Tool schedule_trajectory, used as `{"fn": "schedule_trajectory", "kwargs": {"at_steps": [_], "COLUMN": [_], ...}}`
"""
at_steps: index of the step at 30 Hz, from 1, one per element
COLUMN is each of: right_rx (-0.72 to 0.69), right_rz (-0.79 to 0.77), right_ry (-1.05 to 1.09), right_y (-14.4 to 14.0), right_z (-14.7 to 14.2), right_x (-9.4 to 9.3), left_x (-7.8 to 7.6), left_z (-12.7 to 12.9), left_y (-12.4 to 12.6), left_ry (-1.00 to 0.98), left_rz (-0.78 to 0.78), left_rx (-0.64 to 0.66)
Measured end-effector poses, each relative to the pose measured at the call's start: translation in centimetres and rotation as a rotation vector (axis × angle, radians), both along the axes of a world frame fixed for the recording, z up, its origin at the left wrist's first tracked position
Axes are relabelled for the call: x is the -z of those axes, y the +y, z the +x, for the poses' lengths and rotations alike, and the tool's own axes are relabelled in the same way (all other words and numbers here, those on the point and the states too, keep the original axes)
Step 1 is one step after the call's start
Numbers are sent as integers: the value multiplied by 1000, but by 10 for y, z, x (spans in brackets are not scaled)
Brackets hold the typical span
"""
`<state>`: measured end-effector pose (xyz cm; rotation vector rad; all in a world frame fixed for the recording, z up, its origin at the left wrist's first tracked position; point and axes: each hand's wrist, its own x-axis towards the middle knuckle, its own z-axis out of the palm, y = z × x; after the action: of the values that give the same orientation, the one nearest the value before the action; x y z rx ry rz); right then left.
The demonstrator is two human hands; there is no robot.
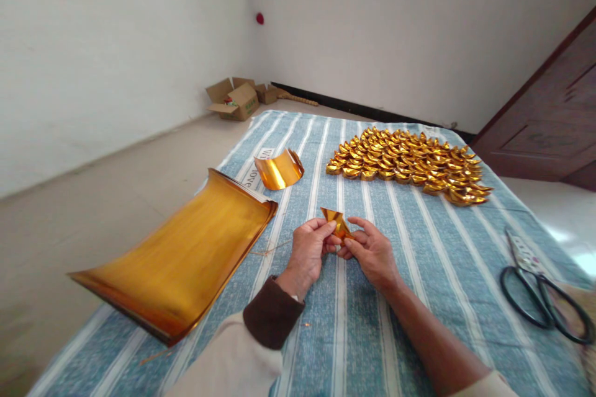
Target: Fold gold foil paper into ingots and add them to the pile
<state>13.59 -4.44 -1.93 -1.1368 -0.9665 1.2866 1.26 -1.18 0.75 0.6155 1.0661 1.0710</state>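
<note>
Left hand [308, 252] grip: fingertips pinching small folded gold paper [337, 222] | right hand [371, 252] grip: pinching same paper from its right | paper held just above striped bench [419, 273] | left: curled gold sheet stack [181, 254] | far: folded gold ingots pile [410, 164] | right edge: scissors [540, 291]

Soft daylight, foil glare, warped edges.

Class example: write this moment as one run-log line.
left hand: pinching gold paper piece | right hand: pinching same piece | left: gold sheet stack | ahead: folded gold ingots | right: scissors
</note>
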Motion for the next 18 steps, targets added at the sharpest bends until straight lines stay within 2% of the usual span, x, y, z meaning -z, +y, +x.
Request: {"fn": "schedule_trajectory", "kwargs": {"at_steps": [6,14,18], "right_rx": [4,37,74], "right_rz": [0,100,191], "right_ry": [25,-26,-229], "right_y": [0,3,3], "right_z": [1,11,18], "right_x": [-1,-2,-6], "left_x": [0,-3,-2], "left_z": [0,0,-2], "left_y": [-2,-7,-10], "left_ry": [75,304,491], "left_rz": [58,351,558], "left_rx": [11,92,93]}}
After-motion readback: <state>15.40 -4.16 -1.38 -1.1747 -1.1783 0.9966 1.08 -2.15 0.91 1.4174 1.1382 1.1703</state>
